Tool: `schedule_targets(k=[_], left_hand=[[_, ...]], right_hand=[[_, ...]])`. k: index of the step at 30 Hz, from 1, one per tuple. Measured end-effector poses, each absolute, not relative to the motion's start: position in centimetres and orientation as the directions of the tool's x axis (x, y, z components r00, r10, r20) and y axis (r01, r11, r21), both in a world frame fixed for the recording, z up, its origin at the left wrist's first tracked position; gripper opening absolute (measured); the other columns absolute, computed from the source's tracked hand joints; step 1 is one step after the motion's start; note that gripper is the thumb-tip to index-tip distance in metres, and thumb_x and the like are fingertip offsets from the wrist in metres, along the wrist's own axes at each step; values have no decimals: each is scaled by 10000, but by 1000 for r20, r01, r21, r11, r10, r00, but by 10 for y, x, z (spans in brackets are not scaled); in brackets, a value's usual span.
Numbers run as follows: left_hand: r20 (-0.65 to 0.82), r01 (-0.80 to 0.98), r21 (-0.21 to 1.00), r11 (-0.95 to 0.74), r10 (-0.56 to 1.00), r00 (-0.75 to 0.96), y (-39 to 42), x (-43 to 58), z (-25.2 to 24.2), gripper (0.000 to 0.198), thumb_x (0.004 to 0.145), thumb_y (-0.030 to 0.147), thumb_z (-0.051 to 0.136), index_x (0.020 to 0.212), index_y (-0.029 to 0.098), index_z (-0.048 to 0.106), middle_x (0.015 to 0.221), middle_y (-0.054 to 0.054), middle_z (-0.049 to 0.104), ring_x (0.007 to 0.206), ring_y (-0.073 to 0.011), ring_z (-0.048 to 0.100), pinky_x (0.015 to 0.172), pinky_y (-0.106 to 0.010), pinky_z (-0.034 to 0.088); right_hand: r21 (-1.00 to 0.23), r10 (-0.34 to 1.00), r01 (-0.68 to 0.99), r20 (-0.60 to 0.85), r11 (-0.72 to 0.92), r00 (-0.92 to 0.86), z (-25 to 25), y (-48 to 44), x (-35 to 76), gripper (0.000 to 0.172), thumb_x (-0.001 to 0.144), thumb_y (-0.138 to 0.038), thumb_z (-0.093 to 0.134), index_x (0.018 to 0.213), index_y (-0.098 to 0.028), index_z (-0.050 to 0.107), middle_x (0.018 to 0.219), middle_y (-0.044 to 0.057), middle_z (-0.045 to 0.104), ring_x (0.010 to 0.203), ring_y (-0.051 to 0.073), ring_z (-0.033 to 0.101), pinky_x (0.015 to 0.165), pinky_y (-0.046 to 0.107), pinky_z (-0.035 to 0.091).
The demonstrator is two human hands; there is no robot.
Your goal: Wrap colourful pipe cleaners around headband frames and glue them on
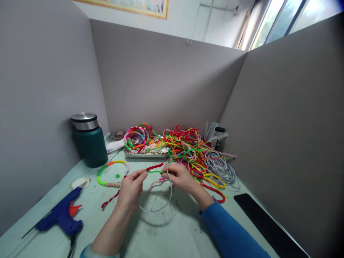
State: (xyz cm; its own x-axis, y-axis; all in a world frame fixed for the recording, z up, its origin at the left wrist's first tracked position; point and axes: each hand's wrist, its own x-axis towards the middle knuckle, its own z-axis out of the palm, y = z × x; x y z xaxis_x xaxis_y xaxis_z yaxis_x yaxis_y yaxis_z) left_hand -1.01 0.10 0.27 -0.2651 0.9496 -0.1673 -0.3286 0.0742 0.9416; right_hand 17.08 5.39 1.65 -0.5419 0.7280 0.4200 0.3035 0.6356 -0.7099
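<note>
Above the table, my left hand [130, 188] pinches a thin pale wire hoop [157, 210] at its upper left. Part of the hoop's top is covered in fuzzy red pipe cleaner [155, 167]. Between my two hands stretches a green pipe cleaner [155, 172], and the closed fingers of my right hand [180, 175] grip its right end. The hoop's right side passes by these fingertips; whether they touch it I cannot tell. A finished-looking multicoloured ring [100, 175] lies flat to the left of my left hand.
A blue glue gun [60, 211] lies front left, below a teal bottle [90, 147]. Behind my hands stand a metal tray [146, 156] of rings and buttons and a tangled pile of pipe cleaners [185, 143]. Grey wire coils [221, 168] and a black slab [264, 218] are right.
</note>
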Motion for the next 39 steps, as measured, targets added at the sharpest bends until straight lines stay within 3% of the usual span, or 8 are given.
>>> schedule_targets(k=[4, 8, 13, 21, 24, 27, 31, 39], left_hand=[[-215, -340, 930, 138, 956, -199, 1, -11, 0, 456, 540, 398, 755, 876, 130, 602, 379, 150, 262, 331, -20, 162, 338, -164, 93], [-246, -353, 917, 186, 960, -133, 1, -12, -1, 446, 542, 385, 756, 874, 129, 600, 385, 150, 258, 337, -16, 142, 341, -164, 78], [-282, -338, 912, 234, 954, -101, 2, -13, -3, 443, 547, 376, 758, 879, 131, 599, 385, 150, 260, 341, -16, 141, 348, -169, 68], [-290, -193, 944, 267, 951, -104, -1, -10, 1, 440, 545, 424, 738, 861, 129, 655, 362, 141, 264, 328, -32, 165, 362, -189, 81], [-190, 12, 980, 197, 959, -209, -1, -9, 1, 340, 560, 401, 714, 777, 139, 705, 388, 75, 443, 356, -66, 321, 377, -199, 188], [-52, 194, 976, 97, 973, -226, 2, -8, -2, 226, 576, 352, 692, 690, 160, 730, 578, -17, 658, 527, -145, 527, 478, -225, 340], [0, 273, 961, 33, 993, -121, 4, -8, -8, 229, 631, 351, 651, 731, 170, 748, 698, -41, 718, 683, -210, 602, 617, -260, 408], [90, 394, 913, -110, 994, 69, -2, -1, -8, 235, 709, 345, 583, 732, 177, 746, 597, 6, 639, 578, -147, 505, 529, -217, 317]], right_hand=[[-422, 543, 342, 626, 839, -560, 19, 57, 177, 126, 830, -224, 558, 863, -202, 677, 858, 73, 637, 827, 188, 555, 790, 334, 410], [-339, 483, 357, 732, 870, -481, 16, 59, 180, 152, 820, -190, 546, 906, -226, 665, 993, 80, 582, 943, 207, 531, 829, 372, 412], [-358, 457, 283, 697, 890, -553, 20, 63, 186, 157, 800, -148, 569, 892, -229, 666, 1052, 76, 581, 1000, 210, 520, 870, 388, 406], [-638, 586, 162, 538, 753, -606, 33, 59, 192, 97, 807, -275, 624, 820, -194, 675, 945, 68, 631, 914, 182, 581, 853, 352, 439], [-640, 575, 160, 517, 752, -634, 35, 58, 193, 106, 793, -291, 646, 810, -197, 689, 945, 67, 635, 926, 184, 581, 861, 350, 436], [-640, 537, 163, 449, 751, -714, 38, 54, 192, 114, 785, -301, 655, 813, -202, 705, 926, 58, 643, 929, 178, 580, 857, 331, 435], [-615, 462, 135, 412, 777, -785, 43, 41, 181, 96, 782, -276, 661, 824, -206, 710, 925, 46, 645, 890, 159, 582, 839, 302, 435], [-599, 650, 264, 634, 756, -419, 33, 38, 164, 46, 786, -202, 642, 765, -198, 683, 883, 55, 642, 906, 179, 572, 849, 331, 414]])
